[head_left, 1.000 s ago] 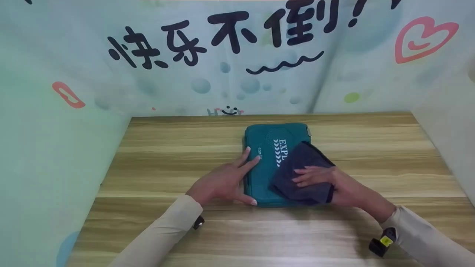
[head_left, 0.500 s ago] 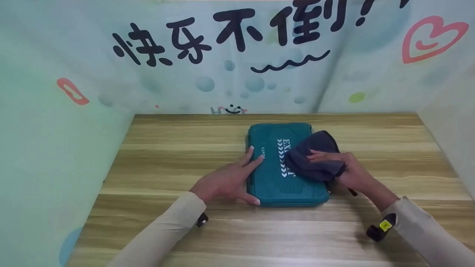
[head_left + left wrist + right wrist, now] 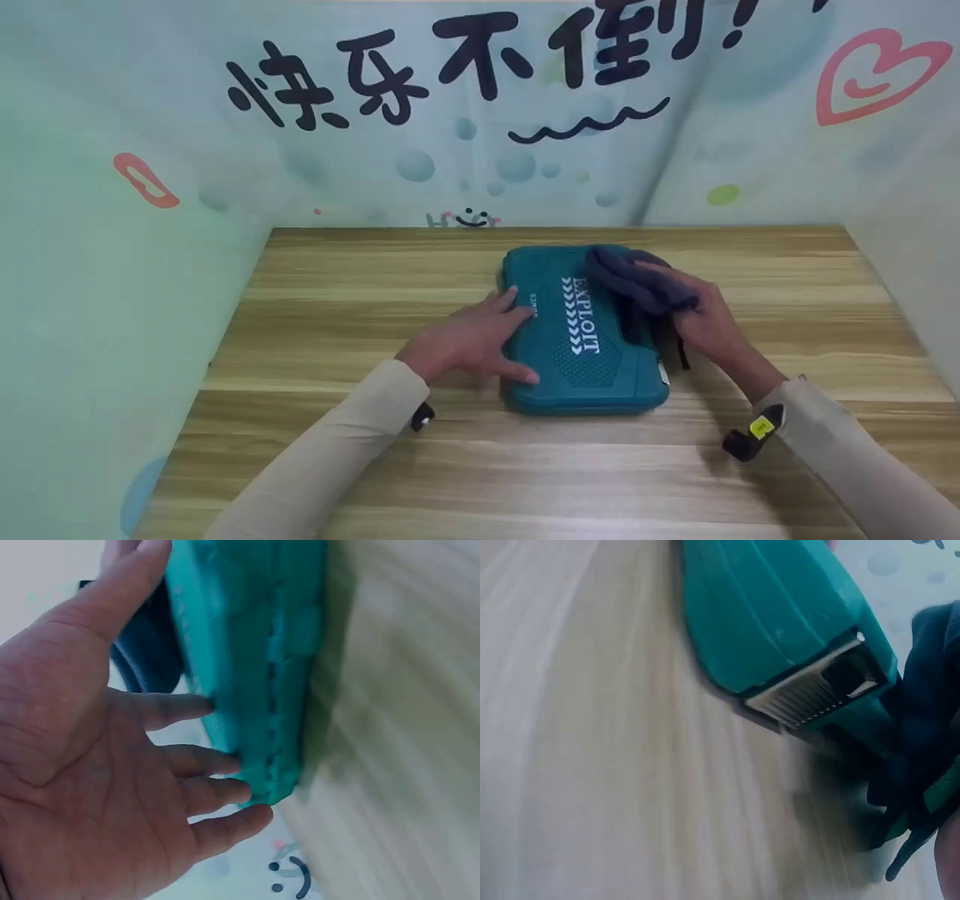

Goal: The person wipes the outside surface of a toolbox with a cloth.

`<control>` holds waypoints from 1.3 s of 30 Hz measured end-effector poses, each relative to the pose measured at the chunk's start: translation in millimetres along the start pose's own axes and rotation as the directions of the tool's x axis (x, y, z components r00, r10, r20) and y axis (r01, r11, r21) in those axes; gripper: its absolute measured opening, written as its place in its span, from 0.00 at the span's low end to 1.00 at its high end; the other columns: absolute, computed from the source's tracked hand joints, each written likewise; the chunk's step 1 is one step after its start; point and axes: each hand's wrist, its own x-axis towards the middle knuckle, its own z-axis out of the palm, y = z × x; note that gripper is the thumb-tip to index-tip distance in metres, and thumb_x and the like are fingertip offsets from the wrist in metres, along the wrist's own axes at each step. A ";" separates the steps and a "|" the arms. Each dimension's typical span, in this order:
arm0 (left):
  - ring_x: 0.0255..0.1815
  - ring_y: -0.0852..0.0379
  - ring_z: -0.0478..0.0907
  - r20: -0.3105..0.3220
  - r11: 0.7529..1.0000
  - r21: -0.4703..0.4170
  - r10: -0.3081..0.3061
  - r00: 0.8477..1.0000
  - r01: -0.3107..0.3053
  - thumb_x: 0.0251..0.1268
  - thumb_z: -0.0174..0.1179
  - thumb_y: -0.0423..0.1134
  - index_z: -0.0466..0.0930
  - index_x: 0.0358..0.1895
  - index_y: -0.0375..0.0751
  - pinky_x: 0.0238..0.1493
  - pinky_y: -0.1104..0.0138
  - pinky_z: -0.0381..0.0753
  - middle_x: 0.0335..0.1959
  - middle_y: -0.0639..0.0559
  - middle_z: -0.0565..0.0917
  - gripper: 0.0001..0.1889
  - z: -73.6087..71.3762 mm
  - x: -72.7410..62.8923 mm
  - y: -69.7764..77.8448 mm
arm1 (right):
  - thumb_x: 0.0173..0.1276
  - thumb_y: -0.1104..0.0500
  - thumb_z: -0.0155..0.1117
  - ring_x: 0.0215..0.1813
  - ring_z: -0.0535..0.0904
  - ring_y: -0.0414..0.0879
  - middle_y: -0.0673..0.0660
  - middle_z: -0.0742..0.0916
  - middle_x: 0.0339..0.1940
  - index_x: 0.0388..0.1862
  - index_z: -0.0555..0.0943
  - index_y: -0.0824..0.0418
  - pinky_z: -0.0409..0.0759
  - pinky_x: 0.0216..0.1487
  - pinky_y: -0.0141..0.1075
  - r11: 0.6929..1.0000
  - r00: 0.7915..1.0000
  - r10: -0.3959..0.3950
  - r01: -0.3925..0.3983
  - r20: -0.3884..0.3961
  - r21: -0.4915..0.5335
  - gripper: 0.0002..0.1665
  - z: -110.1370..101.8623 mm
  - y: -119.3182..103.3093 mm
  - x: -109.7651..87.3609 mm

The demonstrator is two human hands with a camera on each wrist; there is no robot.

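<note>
A teal hard case with white "EXPLOIT" lettering lies flat on the table. My left hand rests against its left edge, fingers spread and mostly straight; the left wrist view shows the palm and fingertips touching the case's side. On the upper right corner of the lid, my right hand grips a dark blue cloth, bunched and folded. The cloth hangs past the case's right side in the right wrist view, near a grey latch. Most right-hand fingers are hidden there.
The wood-grain table extends on every side of the case. A printed backdrop with dark characters stands behind its far edge, with pale walls left and right. Each wrist carries a small black camera.
My right hand has moved the cloth from the lid's lower right up to its far right corner, uncovering the lettering. My left hand stays at the left edge, shifted slightly upward.
</note>
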 end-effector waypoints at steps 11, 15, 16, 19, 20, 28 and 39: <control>0.81 0.40 0.31 0.056 0.995 0.099 0.013 0.998 -0.018 0.52 0.67 0.74 0.44 0.84 0.64 0.74 0.45 0.51 0.84 0.48 0.35 0.59 -1.7 26.6 28.8 | 0.71 0.76 0.49 0.48 0.73 0.49 0.67 0.80 0.46 0.53 0.76 0.79 0.69 0.52 0.36 0.949 0.939 0.314 -0.308 -0.140 0.064 0.15 -1.6 14.0 30.1; 0.81 0.39 0.27 0.083 0.988 0.157 -0.011 0.996 -0.002 0.47 0.68 0.75 0.39 0.84 0.65 0.74 0.46 0.50 0.83 0.46 0.31 0.63 7.1 31.7 35.8 | 0.74 0.73 0.48 0.46 0.70 0.53 0.65 0.76 0.43 0.48 0.75 0.77 0.68 0.48 0.38 0.918 0.912 0.393 -0.381 -0.120 0.114 0.10 4.1 35.8 36.9; 0.80 0.38 0.26 0.080 0.986 0.167 -0.014 0.997 0.001 0.46 0.68 0.75 0.38 0.84 0.65 0.74 0.46 0.49 0.83 0.46 0.30 0.64 8.7 32.1 36.7 | 0.74 0.73 0.48 0.45 0.70 0.53 0.64 0.75 0.41 0.47 0.75 0.76 0.68 0.47 0.39 0.916 0.911 0.397 -0.384 -0.114 0.115 0.09 5.7 41.8 38.2; 0.80 0.38 0.25 0.067 0.982 0.190 -0.013 0.998 0.000 0.45 0.68 0.76 0.36 0.84 0.64 0.74 0.47 0.49 0.83 0.45 0.28 0.66 12.4 32.9 38.2 | 0.75 0.72 0.49 0.42 0.71 0.53 0.61 0.74 0.38 0.42 0.74 0.73 0.69 0.44 0.39 0.909 0.909 0.409 -0.398 -0.078 0.121 0.06 10.8 55.3 40.7; 0.80 0.38 0.25 0.062 0.981 0.195 -0.011 0.998 -0.002 0.44 0.68 0.77 0.36 0.84 0.64 0.74 0.48 0.48 0.83 0.45 0.28 0.66 13.3 33.3 38.5 | 0.75 0.71 0.49 0.41 0.71 0.53 0.61 0.74 0.37 0.41 0.74 0.72 0.68 0.43 0.39 0.909 0.910 0.410 -0.401 -0.069 0.116 0.05 11.8 57.5 40.8; 0.79 0.33 0.23 0.034 0.979 0.199 0.036 0.999 -0.042 0.44 0.68 0.77 0.35 0.84 0.58 0.75 0.46 0.44 0.83 0.43 0.27 0.69 21.0 34.2 38.4 | 0.73 0.71 0.50 0.39 0.70 0.53 0.60 0.72 0.34 0.35 0.71 0.68 0.67 0.41 0.39 0.897 0.902 0.429 -0.419 -0.054 0.140 0.04 15.8 59.0 31.5; 0.78 0.32 0.23 0.009 0.982 0.189 0.029 1.000 -0.030 0.45 0.68 0.77 0.36 0.84 0.58 0.74 0.44 0.44 0.83 0.45 0.28 0.68 22.6 34.1 36.5 | 0.75 0.71 0.49 0.43 0.70 0.54 0.63 0.73 0.39 0.43 0.72 0.72 0.67 0.45 0.40 0.894 0.904 0.427 -0.419 -0.015 0.160 0.05 18.9 53.7 16.2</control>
